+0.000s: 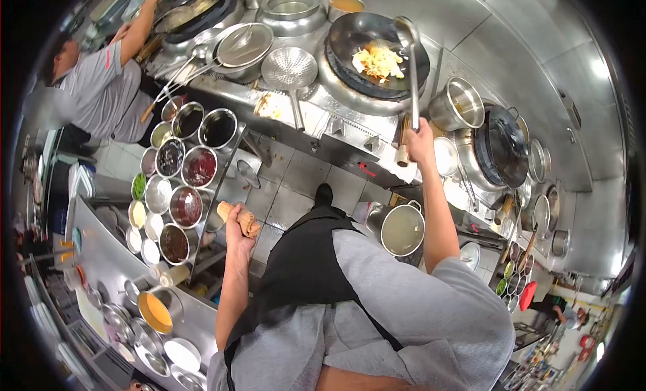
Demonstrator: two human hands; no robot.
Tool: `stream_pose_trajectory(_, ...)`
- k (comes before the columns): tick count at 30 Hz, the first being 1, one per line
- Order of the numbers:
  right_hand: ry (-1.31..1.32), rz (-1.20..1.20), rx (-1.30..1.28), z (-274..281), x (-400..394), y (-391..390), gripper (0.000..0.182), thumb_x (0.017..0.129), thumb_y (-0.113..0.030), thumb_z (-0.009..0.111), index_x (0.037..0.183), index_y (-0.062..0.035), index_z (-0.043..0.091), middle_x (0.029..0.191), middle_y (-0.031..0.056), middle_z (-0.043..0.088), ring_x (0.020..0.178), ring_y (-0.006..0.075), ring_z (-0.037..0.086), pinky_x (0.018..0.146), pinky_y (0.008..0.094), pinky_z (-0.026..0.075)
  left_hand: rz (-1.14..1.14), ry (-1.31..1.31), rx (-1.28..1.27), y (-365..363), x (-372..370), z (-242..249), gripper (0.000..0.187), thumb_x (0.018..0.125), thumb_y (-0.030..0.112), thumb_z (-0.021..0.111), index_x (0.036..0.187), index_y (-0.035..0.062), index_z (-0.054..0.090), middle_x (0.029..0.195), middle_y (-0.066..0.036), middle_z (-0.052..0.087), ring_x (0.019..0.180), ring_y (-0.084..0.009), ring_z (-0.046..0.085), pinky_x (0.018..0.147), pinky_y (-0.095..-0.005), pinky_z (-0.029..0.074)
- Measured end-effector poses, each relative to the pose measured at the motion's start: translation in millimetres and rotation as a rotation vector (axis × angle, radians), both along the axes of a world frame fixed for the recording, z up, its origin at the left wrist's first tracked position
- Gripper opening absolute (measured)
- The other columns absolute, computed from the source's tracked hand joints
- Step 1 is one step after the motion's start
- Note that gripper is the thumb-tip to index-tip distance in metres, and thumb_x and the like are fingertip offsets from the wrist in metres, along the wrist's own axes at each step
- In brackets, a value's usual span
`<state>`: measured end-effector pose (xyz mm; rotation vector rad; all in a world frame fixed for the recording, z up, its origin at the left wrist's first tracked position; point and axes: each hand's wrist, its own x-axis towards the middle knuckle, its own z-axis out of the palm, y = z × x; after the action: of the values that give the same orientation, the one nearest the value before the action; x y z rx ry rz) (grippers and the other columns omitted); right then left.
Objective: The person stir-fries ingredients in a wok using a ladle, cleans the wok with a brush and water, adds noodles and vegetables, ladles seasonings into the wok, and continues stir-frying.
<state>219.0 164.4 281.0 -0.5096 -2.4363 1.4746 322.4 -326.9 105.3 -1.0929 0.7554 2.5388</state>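
My right hand is closed round the handle of a long metal ladle. The ladle's bowl hangs over the far right part of a black wok, which sits on a burner. Pale yellow and white food with orange bits lies in the wok. A wooden wok handle points toward me just beside my right hand. Away from the stove, my left hand grips a crumpled tan cloth, held in the air near the sauce pots.
Several metal pots of sauces stand on the left counter. A perforated skimmer lies on the stove, left of the wok. Another wok and a pot are on the right. A co-worker works at the far left.
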Motion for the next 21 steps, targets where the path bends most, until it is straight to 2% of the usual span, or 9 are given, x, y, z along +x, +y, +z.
stream_pose_trajectory(2, 0.019, -0.056, 0.017, -21.1, -37.7, 49.3, 0.017, 0.083, -0.009, 0.056, 0.098, -0.0012, 0.055, 0.066, 0.0068, 0.056, 0.051, 0.0181, 0.057, 0.049, 0.0356, 0.046, -0.024, 0.061, -0.013, 19.2, -25.4, 32.7, 0.023, 0.091, 0.028, 0.068, 0.105, 0.0146, 0.057, 0.08, -0.001, 0.061, 0.07, -0.019, 0.063, 0.06, -0.035, 0.051)
stream_pose_trajectory(6, 0.108, -0.257, 0.51, -84.0, -86.1, 78.2, 0.021, 0.08, -0.011, 0.061, 0.095, 0.004, 0.056, 0.071, 0.0166, 0.06, 0.068, 0.0347, 0.063, 0.069, 0.0452, 0.051, -0.026, 0.261, -0.141, 88.7, -58.7, 145.1, 0.024, 0.091, 0.025, 0.069, 0.108, 0.0121, 0.058, 0.084, -0.002, 0.062, 0.072, -0.0183, 0.064, 0.062, -0.0352, 0.053)
stream_pose_trajectory(7, -0.006, -0.216, 0.217, -115.8, -96.3, 89.3, 0.023, 0.08, -0.01, 0.062, 0.096, 0.0051, 0.055, 0.073, 0.02, 0.061, 0.071, 0.0404, 0.062, 0.072, 0.048, 0.051, -0.016, 0.264, -0.138, 106.6, -63.9, 169.1, 0.032, 0.092, 0.021, 0.069, 0.118, 0.0079, 0.055, 0.088, -0.006, 0.063, 0.077, -0.018, 0.064, 0.063, -0.0309, 0.053)
stream_pose_trajectory(8, 0.015, -0.154, 0.271, -110.7, -84.3, 73.0, 0.021, 0.081, -0.01, 0.061, 0.096, 0.0025, 0.054, 0.068, 0.0153, 0.059, 0.061, 0.033, 0.061, 0.061, 0.0452, 0.051, -0.075, 0.314, -0.184, 113.4, -70.9, 177.7, 0.033, 0.092, 0.022, 0.068, 0.119, 0.0071, 0.055, 0.091, -0.006, 0.063, 0.078, -0.0178, 0.064, 0.064, -0.0304, 0.053)
stream_pose_trajectory(9, -0.145, -0.107, -0.217, -97.4, -75.7, 57.2, 0.018, 0.082, -0.008, 0.06, 0.097, -0.001, 0.053, 0.064, 0.0083, 0.056, 0.049, 0.0212, 0.055, 0.047, 0.0374, 0.046, -0.134, 0.359, -0.23, 120.0, -76.5, 182.8, 0.034, 0.093, 0.022, 0.068, 0.12, 0.0062, 0.055, 0.093, -0.007, 0.063, 0.08, -0.0176, 0.064, 0.065, -0.0298, 0.053)
stream_pose_trajectory(10, -0.129, -0.049, -0.398, -86.4, -63.6, 51.7, 0.015, 0.084, -0.007, 0.058, 0.097, -0.003, 0.053, 0.063, 0.0022, 0.053, 0.044, 0.0115, 0.048, 0.04, 0.0298, 0.039, -0.193, 0.402, -0.275, 126.8, -81.6, 188.9, 0.035, 0.093, 0.022, 0.068, 0.121, 0.0054, 0.055, 0.095, -0.007, 0.063, 0.082, -0.0174, 0.064, 0.065, -0.0293, 0.053)
stream_pose_trajectory(14, -0.123, -0.014, -0.362, -67.4, -57.0, 93.3, 0.014, 0.085, -0.007, 0.058, 0.098, -0.0017, 0.053, 0.064, 0.0024, 0.055, 0.044, 0.0128, 0.049, 0.041, 0.0308, 0.04, -0.141, 0.384, -0.466, 144.6, -86.5, 220.4, 0.039, 0.092, 0.019, 0.07, 0.123, 0.0014, 0.054, 0.1, -0.004, 0.061, 0.088, -0.0164, 0.062, 0.075, -0.0303, 0.051)
stream_pose_trajectory(18, -0.034, -0.157, 0.479, -104.3, -105.4, 126.0, 0.019, 0.084, -0.007, 0.056, 0.101, 0.0008, 0.053, 0.073, 0.0059, 0.059, 0.064, 0.012, 0.059, 0.056, 0.0306, 0.047, -0.255, 0.496, -0.536, 179.0, -110.5, 258.9, 0.042, 0.09, 0.014, 0.072, 0.125, 0.0009, 0.052, 0.1, -0.006, 0.061, 0.087, -0.0157, 0.063, 0.076, -0.0302, 0.053)
stream_pose_trajectory(21, -0.142, -0.022, 0.111, -116.0, -126.0, 120.0, 0.023, 0.085, -0.011, 0.06, 0.103, 0.0011, 0.053, 0.082, 0.0216, 0.066, 0.078, 0.0342, 0.067, 0.07, 0.0449, 0.051, -0.504, 0.625, -0.517, 204.5, -153.9, 254.3, 0.041, 0.088, 0.012, 0.075, 0.124, 0.0016, 0.056, 0.104, -0.004, 0.065, 0.09, -0.0128, 0.064, 0.081, -0.0294, 0.052)
